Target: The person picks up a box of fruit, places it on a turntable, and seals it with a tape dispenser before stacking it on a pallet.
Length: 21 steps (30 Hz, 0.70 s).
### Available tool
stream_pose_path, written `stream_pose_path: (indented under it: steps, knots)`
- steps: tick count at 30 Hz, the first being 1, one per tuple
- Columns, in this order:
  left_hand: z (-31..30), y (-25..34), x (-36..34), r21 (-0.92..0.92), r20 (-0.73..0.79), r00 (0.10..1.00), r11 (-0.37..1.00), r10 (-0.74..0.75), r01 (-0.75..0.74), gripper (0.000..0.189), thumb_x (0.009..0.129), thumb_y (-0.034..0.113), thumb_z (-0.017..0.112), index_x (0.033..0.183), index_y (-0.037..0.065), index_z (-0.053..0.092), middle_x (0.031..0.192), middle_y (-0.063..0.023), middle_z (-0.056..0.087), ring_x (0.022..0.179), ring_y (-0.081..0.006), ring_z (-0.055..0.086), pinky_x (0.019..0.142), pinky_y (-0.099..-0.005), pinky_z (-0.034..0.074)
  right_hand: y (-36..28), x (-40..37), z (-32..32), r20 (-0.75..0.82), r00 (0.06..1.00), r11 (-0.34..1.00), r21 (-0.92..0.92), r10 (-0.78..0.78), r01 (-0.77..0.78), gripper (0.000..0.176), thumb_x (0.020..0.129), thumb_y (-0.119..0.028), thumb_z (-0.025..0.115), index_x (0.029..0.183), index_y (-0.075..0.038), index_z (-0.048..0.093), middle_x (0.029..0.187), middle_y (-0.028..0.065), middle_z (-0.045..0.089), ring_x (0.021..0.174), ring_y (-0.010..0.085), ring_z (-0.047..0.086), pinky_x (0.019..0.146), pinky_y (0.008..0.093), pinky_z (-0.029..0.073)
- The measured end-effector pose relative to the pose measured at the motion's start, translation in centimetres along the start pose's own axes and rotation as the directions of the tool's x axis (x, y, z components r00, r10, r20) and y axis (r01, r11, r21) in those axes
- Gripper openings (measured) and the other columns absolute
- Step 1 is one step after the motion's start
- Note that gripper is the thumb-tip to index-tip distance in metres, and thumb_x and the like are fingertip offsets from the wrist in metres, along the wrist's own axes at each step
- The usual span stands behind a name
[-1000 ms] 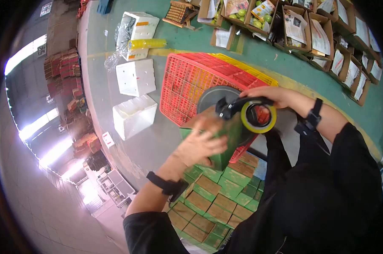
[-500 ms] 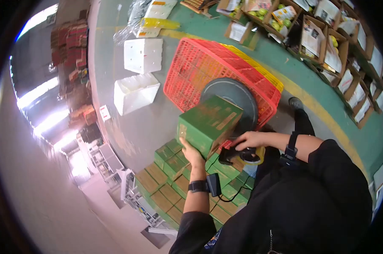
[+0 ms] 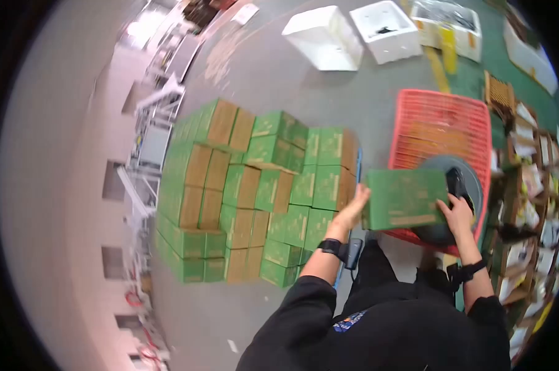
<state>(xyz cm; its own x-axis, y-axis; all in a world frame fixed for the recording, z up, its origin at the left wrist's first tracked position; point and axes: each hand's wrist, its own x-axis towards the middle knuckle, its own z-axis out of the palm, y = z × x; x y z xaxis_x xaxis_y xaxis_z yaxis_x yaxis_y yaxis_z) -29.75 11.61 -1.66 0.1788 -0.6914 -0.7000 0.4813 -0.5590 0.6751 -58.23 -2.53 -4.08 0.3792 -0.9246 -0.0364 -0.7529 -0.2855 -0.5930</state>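
A green box [image 3: 406,198] is held level in front of my body. My left hand [image 3: 352,210] presses against its left side, fingers along the edge. At the box's right edge is my right hand [image 3: 457,215], its fingers bent, next to a black tool [image 3: 456,183], which looks like the tape dispenser; the grip is partly blurred. Under and behind the box are a round dark grey lid [image 3: 475,171] and a red plastic crate [image 3: 408,117]. To the left of my left hand stands a large stack of green boxes [image 3: 298,185] with brown sides.
White foam boxes [image 3: 391,48] stand on the floor beyond the crate. Open cartons [image 3: 533,179] with papers line the right side. A blue edge [image 3: 359,164] shows beside the stack. Metal equipment [image 3: 151,145] is at the far left.
The view has turned left, so the stack now shows more fully. The green box has come off the lid area toward the stack side, and its tilt has levelled. The black tool moved to the box's right edge.
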Motion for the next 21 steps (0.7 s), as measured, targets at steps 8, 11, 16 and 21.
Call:
stream_pose_path:
  steps: [8,11,16,21]
  knots:
    - [-14.9,-5.3,-1.5,-0.333,0.192,0.98,0.936,-0.047,0.11,0.089,0.08,0.051,0.052,0.137,0.014,-0.004,0.141,-0.0093,0.017,0.128,-0.0235,0.018,0.101,-0.0407,0.023,-14.1,1.5,5.2,0.126,0.981,0.976,-0.142,-0.148,0.165,0.043,0.066,-0.038,0.067,0.094,-0.006,0.063,0.074,0.0147,0.052,0.072,0.0307,0.055,0.064,0.0383,0.042]
    - [-21.6,-5.5,-8.3,-0.467,-0.018,0.997,0.881,0.081,-0.08,0.07,0.078,0.047,0.058,0.13,0.01,0.03,0.128,-0.009,0.04,0.116,-0.0238,0.04,0.095,-0.0413,0.034,-24.5,3.2,10.0,0.268,0.871,0.896,-0.055,-0.413,0.441,0.042,0.062,-0.038,0.068,0.095,-0.012,0.064,0.078,0.0138,0.054,0.072,0.0302,0.056,0.064,0.0386,0.045]
    - [-34.0,-10.7,-11.8,-0.765,-0.374,0.927,0.558,0.023,-0.322,0.064,0.073,0.037,0.063,0.124,0.007,0.039,0.12,-0.0089,0.047,0.108,-0.025,0.047,0.091,-0.0402,0.037,-38.5,4.6,17.7,0.363,0.699,0.786,0.346,-0.615,0.512,0.024,0.073,-0.02,0.063,0.095,-0.012,0.063,0.077,0.0137,0.055,0.073,0.0308,0.055,0.065,0.0373,0.044]
    - [-44.4,-8.6,-8.8,-0.55,-0.751,0.651,0.444,0.107,-0.707,0.068,0.072,0.037,0.064,0.126,0.007,0.036,0.124,-0.0063,0.044,0.114,-0.0252,0.041,0.095,-0.0409,0.032,-37.5,3.3,16.5,0.509,0.641,0.811,0.462,-0.574,0.359,0.022,0.074,-0.009,0.06,0.096,-0.007,0.063,0.082,0.0123,0.06,0.077,0.0237,0.059,0.068,0.0328,0.045]
